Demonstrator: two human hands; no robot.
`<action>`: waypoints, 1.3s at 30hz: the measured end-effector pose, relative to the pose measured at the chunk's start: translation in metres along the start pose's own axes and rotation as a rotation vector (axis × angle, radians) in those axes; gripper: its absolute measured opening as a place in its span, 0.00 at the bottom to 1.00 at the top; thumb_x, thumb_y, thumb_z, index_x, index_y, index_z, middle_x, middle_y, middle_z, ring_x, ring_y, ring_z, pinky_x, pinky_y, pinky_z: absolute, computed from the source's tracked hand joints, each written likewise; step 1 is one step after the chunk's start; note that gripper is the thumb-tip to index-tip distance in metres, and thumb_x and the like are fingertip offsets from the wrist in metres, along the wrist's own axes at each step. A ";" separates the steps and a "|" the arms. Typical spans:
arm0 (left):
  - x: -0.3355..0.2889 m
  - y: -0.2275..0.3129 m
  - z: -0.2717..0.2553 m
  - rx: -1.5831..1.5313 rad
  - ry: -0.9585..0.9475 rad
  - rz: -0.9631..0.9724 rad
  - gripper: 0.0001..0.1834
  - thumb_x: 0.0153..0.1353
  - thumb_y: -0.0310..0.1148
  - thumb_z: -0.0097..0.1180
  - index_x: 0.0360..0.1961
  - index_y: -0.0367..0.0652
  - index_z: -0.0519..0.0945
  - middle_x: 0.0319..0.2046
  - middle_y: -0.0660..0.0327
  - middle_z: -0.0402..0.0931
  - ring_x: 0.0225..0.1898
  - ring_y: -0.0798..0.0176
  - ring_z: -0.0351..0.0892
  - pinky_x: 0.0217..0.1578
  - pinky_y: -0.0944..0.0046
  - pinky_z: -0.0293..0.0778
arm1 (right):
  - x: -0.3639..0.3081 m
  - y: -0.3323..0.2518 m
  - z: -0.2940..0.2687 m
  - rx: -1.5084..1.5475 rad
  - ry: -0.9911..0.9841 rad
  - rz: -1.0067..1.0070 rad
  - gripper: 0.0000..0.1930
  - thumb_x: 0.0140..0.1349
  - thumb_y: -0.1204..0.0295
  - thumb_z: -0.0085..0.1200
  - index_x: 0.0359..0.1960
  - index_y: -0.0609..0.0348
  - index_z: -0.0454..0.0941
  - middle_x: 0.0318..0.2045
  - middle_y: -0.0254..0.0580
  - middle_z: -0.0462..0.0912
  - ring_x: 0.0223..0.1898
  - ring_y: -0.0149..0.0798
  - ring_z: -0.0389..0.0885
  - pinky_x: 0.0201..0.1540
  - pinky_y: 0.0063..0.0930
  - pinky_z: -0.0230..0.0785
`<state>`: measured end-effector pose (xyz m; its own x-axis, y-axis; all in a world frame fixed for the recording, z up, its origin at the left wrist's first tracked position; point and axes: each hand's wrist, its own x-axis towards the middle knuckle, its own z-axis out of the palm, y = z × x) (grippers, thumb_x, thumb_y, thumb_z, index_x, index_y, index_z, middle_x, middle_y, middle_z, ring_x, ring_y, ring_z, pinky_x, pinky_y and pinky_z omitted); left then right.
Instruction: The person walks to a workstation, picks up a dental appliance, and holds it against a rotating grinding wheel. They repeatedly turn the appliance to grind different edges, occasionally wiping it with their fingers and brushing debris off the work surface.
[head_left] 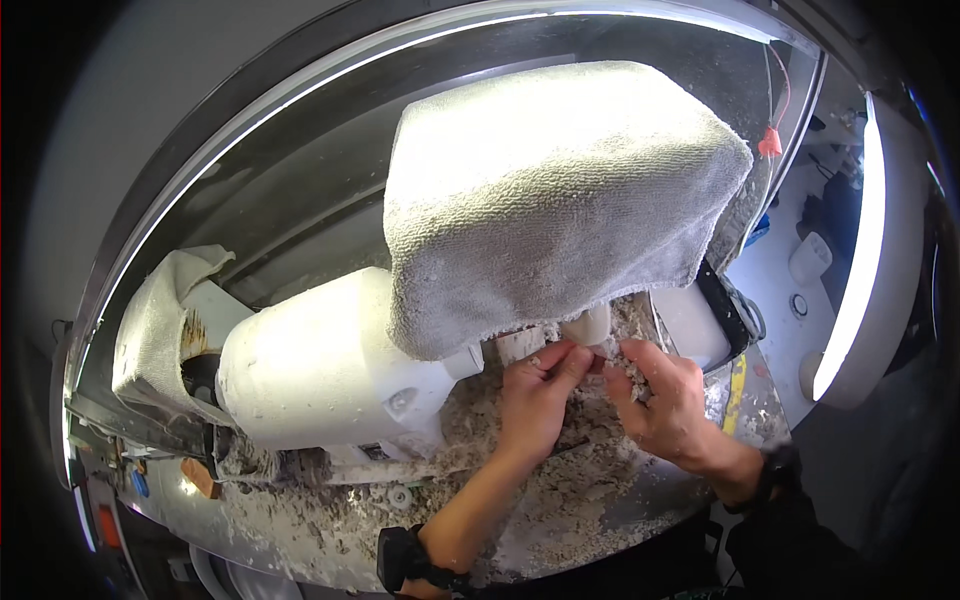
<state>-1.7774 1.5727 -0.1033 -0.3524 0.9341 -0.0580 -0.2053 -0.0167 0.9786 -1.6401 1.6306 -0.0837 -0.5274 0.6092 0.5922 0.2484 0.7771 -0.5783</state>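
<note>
Both my hands meet below a towel-draped part of a white machine, at a pale rounded piece (588, 326) that sticks out under the cloth. My left hand (540, 400) is closed, thumb and forefinger pinched together just under that piece. What it pinches is hidden. My right hand (662, 395) is close beside it with fingers curled in. A ragged greyish-white clump (630, 376) shows at its fingers; whether it is held or lies behind them I cannot tell. The light grey towel (560, 200) hides the machine's upper part.
The white motor housing (320, 365) fills the left, with another cloth (155, 340) over its far end. Crumbly grey residue (590, 500) covers the metal bench. A dark-rimmed tray (690, 325) of whitish liquid or paste stands right. Bright light strips arch overhead.
</note>
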 end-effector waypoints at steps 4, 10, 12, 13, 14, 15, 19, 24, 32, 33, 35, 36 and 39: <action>0.001 -0.002 -0.001 -0.030 -0.031 -0.005 0.14 0.63 0.34 0.53 0.43 0.33 0.79 0.35 0.63 0.79 0.36 0.73 0.74 0.41 0.71 0.70 | 0.002 -0.001 -0.003 0.041 -0.039 0.094 0.09 0.52 0.77 0.57 0.35 0.64 0.73 0.14 0.48 0.73 0.11 0.44 0.72 0.15 0.33 0.63; 0.002 -0.007 0.001 -0.081 0.014 0.051 0.13 0.64 0.34 0.52 0.41 0.33 0.79 0.34 0.62 0.80 0.37 0.73 0.75 0.43 0.71 0.69 | 0.005 0.007 0.002 0.076 -0.059 0.093 0.09 0.54 0.76 0.56 0.37 0.63 0.73 0.14 0.47 0.73 0.10 0.42 0.71 0.15 0.33 0.63; 0.002 -0.009 0.002 -0.139 0.073 0.062 0.13 0.64 0.32 0.52 0.42 0.33 0.79 0.34 0.62 0.80 0.37 0.73 0.75 0.43 0.71 0.69 | 0.006 0.010 0.004 0.080 -0.068 0.085 0.09 0.55 0.75 0.56 0.37 0.63 0.73 0.14 0.48 0.73 0.10 0.42 0.71 0.15 0.33 0.63; 0.002 -0.010 0.002 -0.139 0.073 0.062 0.13 0.64 0.32 0.52 0.42 0.33 0.79 0.34 0.62 0.80 0.37 0.73 0.75 0.43 0.71 0.69 | 0.006 0.011 0.004 0.085 -0.077 0.075 0.09 0.55 0.75 0.56 0.37 0.63 0.73 0.14 0.48 0.73 0.10 0.42 0.71 0.15 0.33 0.63; 0.003 -0.011 0.001 -0.129 0.085 0.072 0.13 0.64 0.32 0.52 0.42 0.33 0.78 0.34 0.62 0.80 0.37 0.73 0.75 0.43 0.71 0.69 | 0.007 0.010 0.003 0.084 -0.076 0.075 0.09 0.55 0.75 0.56 0.37 0.63 0.73 0.14 0.48 0.73 0.10 0.42 0.71 0.15 0.33 0.63; 0.002 -0.012 0.001 -0.119 0.096 0.081 0.12 0.64 0.32 0.52 0.43 0.33 0.78 0.35 0.63 0.80 0.38 0.73 0.74 0.43 0.71 0.69 | 0.008 0.009 0.003 0.086 -0.104 0.102 0.10 0.54 0.75 0.56 0.38 0.63 0.73 0.16 0.49 0.74 0.13 0.43 0.73 0.17 0.34 0.65; -0.013 -0.004 -0.001 -0.085 0.120 0.170 0.10 0.62 0.28 0.52 0.42 0.33 0.77 0.36 0.59 0.78 0.37 0.69 0.75 0.43 0.70 0.70 | 0.006 0.013 0.001 0.151 -0.099 -0.093 0.14 0.52 0.74 0.58 0.41 0.63 0.74 0.28 0.51 0.78 0.28 0.48 0.78 0.31 0.37 0.71; -0.026 0.001 -0.016 0.036 0.022 0.886 0.08 0.58 0.22 0.49 0.40 0.33 0.72 0.39 0.46 0.74 0.38 0.55 0.77 0.41 0.62 0.73 | 0.014 0.011 -0.012 0.063 -0.533 -0.125 0.35 0.49 0.59 0.63 0.55 0.67 0.65 0.49 0.58 0.71 0.53 0.56 0.68 0.54 0.43 0.63; -0.032 0.012 -0.007 0.083 -0.114 0.884 0.11 0.64 0.34 0.45 0.39 0.36 0.64 0.36 0.47 0.69 0.32 0.53 0.77 0.36 0.55 0.77 | -0.003 0.004 0.056 -0.237 -0.462 -0.310 0.37 0.52 0.51 0.54 0.53 0.72 0.63 0.51 0.62 0.67 0.54 0.61 0.64 0.57 0.46 0.58; -0.031 0.012 -0.005 0.053 -0.125 0.892 0.11 0.65 0.35 0.45 0.39 0.37 0.64 0.37 0.47 0.70 0.32 0.54 0.76 0.36 0.56 0.76 | -0.005 -0.001 0.055 -0.110 -0.443 -0.314 0.31 0.53 0.55 0.55 0.50 0.69 0.66 0.49 0.58 0.69 0.51 0.57 0.67 0.54 0.44 0.62; -0.033 0.015 -0.009 0.087 -0.137 0.865 0.11 0.65 0.34 0.45 0.39 0.37 0.65 0.37 0.46 0.71 0.33 0.55 0.76 0.36 0.58 0.76 | -0.009 -0.005 0.038 -0.095 -0.549 -0.248 0.25 0.53 0.57 0.55 0.45 0.66 0.69 0.45 0.53 0.70 0.47 0.52 0.69 0.49 0.41 0.65; -0.034 0.015 -0.012 0.115 -0.150 0.833 0.10 0.65 0.34 0.45 0.39 0.37 0.65 0.37 0.46 0.71 0.33 0.56 0.76 0.36 0.59 0.76 | -0.011 -0.003 0.029 -0.085 -0.657 -0.175 0.20 0.53 0.59 0.55 0.39 0.63 0.71 0.42 0.49 0.72 0.43 0.46 0.71 0.44 0.38 0.68; -0.035 0.001 -0.013 0.054 -0.152 0.698 0.11 0.65 0.34 0.46 0.40 0.36 0.66 0.37 0.47 0.72 0.36 0.59 0.75 0.37 0.62 0.74 | -0.013 0.011 0.003 -0.064 -0.435 -0.341 0.10 0.49 0.67 0.58 0.27 0.59 0.74 0.30 0.40 0.75 0.32 0.41 0.75 0.31 0.30 0.70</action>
<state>-1.7777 1.5354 -0.1028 -0.2535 0.7514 0.6092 0.0682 -0.6143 0.7861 -1.6334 1.6304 -0.0994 -0.8702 0.2105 0.4454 0.0465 0.9352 -0.3510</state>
